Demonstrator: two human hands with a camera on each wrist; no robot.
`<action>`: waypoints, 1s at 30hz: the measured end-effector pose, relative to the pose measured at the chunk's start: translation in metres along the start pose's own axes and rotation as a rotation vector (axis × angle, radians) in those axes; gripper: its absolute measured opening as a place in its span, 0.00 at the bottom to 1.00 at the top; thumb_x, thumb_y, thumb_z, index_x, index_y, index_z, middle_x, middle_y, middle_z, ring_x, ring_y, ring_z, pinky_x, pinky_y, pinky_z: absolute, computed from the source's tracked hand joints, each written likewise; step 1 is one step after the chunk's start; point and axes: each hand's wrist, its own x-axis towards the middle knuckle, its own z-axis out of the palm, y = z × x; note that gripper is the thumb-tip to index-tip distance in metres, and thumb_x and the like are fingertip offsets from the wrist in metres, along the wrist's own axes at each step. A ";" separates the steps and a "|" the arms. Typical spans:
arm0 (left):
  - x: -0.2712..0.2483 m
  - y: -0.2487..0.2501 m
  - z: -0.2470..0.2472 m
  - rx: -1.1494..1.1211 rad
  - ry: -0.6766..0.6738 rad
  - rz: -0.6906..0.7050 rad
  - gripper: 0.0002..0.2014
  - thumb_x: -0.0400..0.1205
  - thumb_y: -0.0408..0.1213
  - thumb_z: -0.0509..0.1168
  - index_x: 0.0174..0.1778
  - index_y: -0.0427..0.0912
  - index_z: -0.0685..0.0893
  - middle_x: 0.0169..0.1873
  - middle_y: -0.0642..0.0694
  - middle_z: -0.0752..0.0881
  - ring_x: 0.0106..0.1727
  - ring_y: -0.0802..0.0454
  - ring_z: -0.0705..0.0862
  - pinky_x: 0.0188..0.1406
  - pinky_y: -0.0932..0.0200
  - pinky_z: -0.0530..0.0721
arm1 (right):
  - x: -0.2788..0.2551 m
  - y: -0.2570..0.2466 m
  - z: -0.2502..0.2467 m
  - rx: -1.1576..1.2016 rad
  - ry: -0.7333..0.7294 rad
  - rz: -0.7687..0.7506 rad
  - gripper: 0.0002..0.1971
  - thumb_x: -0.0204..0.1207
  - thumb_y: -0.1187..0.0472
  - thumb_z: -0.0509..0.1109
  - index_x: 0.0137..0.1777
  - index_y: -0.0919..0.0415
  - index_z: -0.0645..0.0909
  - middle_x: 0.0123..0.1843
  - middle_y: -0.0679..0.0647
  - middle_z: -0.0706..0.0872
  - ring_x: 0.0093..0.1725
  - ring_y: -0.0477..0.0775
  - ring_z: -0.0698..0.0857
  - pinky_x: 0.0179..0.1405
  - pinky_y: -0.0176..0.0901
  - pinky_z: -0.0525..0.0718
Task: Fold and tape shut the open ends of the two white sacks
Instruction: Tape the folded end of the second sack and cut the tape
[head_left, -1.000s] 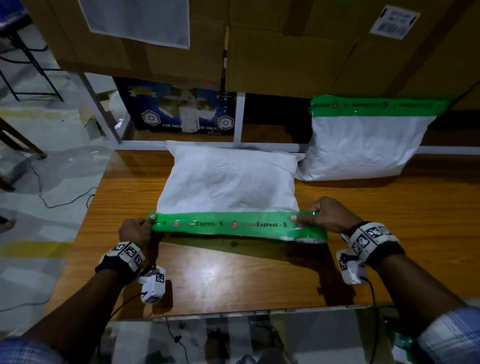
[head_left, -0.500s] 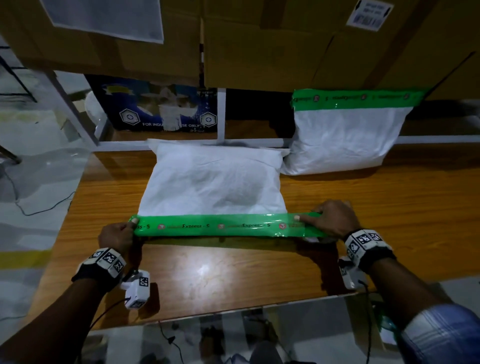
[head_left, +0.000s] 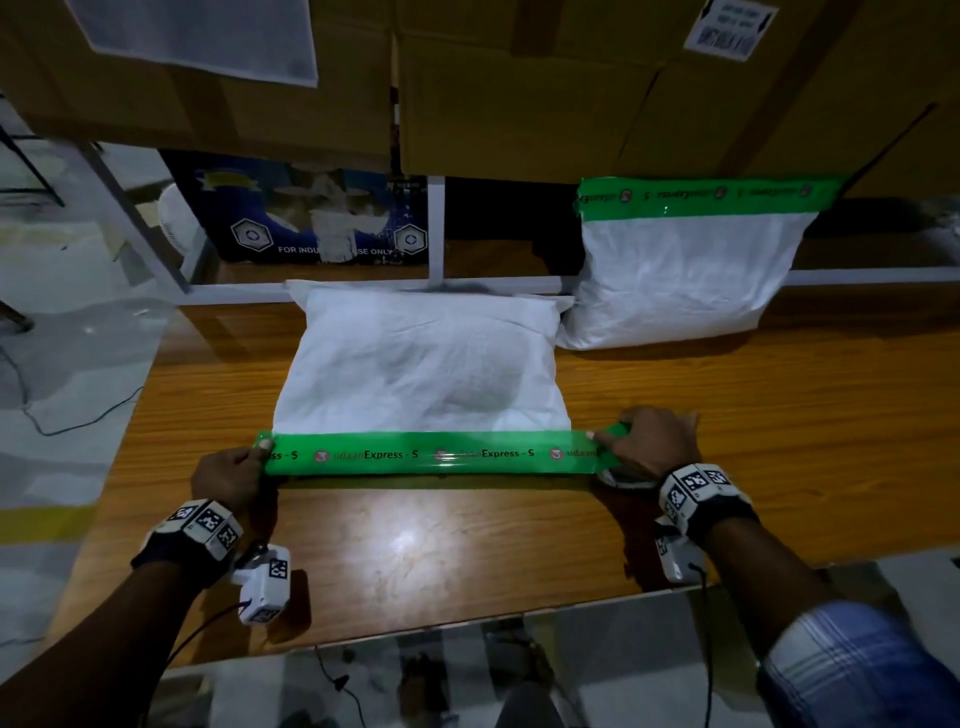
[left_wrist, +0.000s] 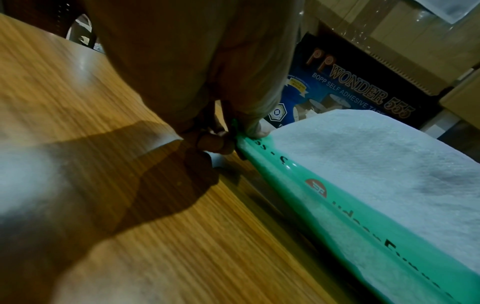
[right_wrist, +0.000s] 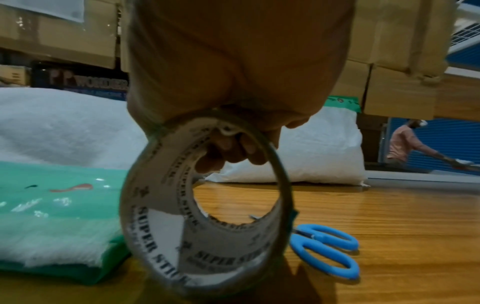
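A white sack lies flat on the wooden table, and a strip of green printed tape runs along its near folded edge. My left hand pinches the strip's left end between thumb and fingers. My right hand grips the tape roll, fingers hooked through its core, at the strip's right end. A second white sack leans upright at the back right with green tape across its top.
Blue-handled scissors lie on the table just right of the roll. Cardboard boxes are stacked behind the table, with a dark blue tape carton under them. A person stands far off at the right.
The tape strip has come down from slightly above the sack's edge onto it. Both hands have stayed at its two ends.
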 end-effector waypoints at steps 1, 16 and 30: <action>0.000 0.000 0.000 -0.006 0.004 -0.007 0.19 0.83 0.50 0.67 0.51 0.34 0.91 0.40 0.39 0.88 0.43 0.38 0.85 0.43 0.53 0.79 | 0.001 -0.003 0.001 -0.017 0.004 0.005 0.27 0.73 0.26 0.67 0.40 0.51 0.86 0.43 0.48 0.90 0.53 0.57 0.86 0.69 0.61 0.60; 0.019 0.001 0.005 0.193 0.054 0.017 0.17 0.82 0.48 0.69 0.48 0.35 0.89 0.47 0.31 0.89 0.50 0.33 0.85 0.47 0.50 0.79 | 0.004 -0.054 0.006 -0.280 -0.076 0.057 0.18 0.78 0.39 0.66 0.39 0.52 0.72 0.47 0.51 0.88 0.51 0.56 0.87 0.77 0.61 0.56; -0.051 0.046 0.014 0.473 -0.064 0.983 0.22 0.81 0.50 0.62 0.69 0.44 0.80 0.62 0.40 0.84 0.62 0.41 0.80 0.61 0.44 0.79 | -0.005 -0.051 0.012 -0.314 0.076 0.027 0.29 0.79 0.31 0.57 0.59 0.56 0.82 0.61 0.58 0.86 0.65 0.62 0.80 0.69 0.63 0.62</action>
